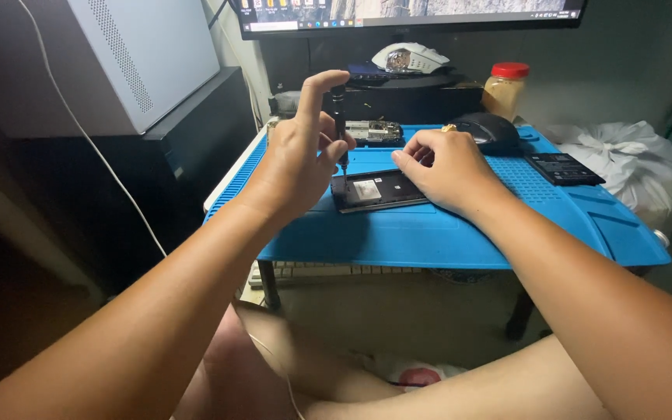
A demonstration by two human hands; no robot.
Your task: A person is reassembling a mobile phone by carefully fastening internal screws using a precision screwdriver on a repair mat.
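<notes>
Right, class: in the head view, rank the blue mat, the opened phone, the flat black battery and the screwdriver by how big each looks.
1. blue mat, by far the largest.
2. opened phone, partly under the right hand.
3. flat black battery.
4. screwdriver, thin and partly hidden in the left hand.
The last two look close, so their order is unsure.

Left hand (299,155) held screwdriver (339,124) upright | tip on opened phone (379,190) | my right hand (445,171) steadied phone beside it.

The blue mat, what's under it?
Under the blue mat a pale keyboard pokes out at the front edge, and dark table legs show below. Anything else beneath is covered by the mat.
</notes>
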